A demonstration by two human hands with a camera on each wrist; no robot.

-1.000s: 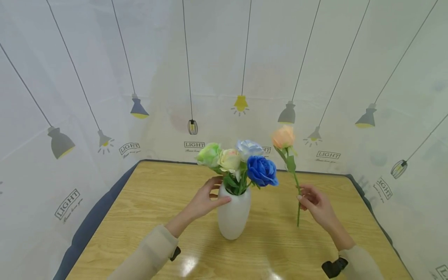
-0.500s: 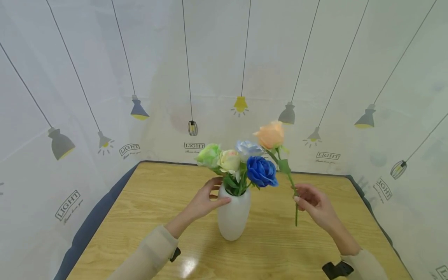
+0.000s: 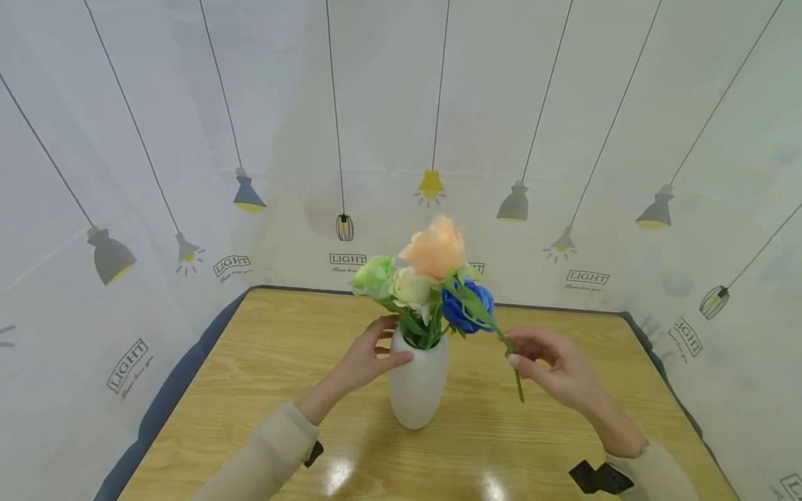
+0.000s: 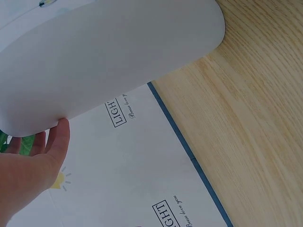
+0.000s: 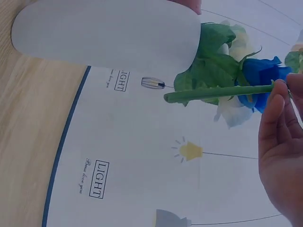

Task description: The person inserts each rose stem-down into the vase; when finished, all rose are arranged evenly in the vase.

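A white vase (image 3: 418,393) stands upright on the table, holding a green rose (image 3: 374,276), a cream rose (image 3: 410,287) and a blue rose (image 3: 465,313). My left hand (image 3: 365,356) grips the vase near its rim, thumb in front and fingers behind. With thumb and fingertips, my right hand (image 3: 554,363) pinches the green stem of a peach rose (image 3: 437,248). That stem leans left, so its bloom overlaps the bouquet in the head view and hides the pale blue rose. In the right wrist view, the free end of the stem (image 5: 218,93) sticks out beyond the fingers, beside the vase's mouth.
The wood-grain table (image 3: 250,383) has a dark blue edge (image 3: 169,396). A pale backdrop (image 3: 376,104) printed with hanging lamps and LIGHT lettering surrounds it at the back and sides.
My right hand has moved a little left, and the peach rose has tilted left from nearly upright, its bloom passing over the bouquet. My left hand and the vase stay in place.
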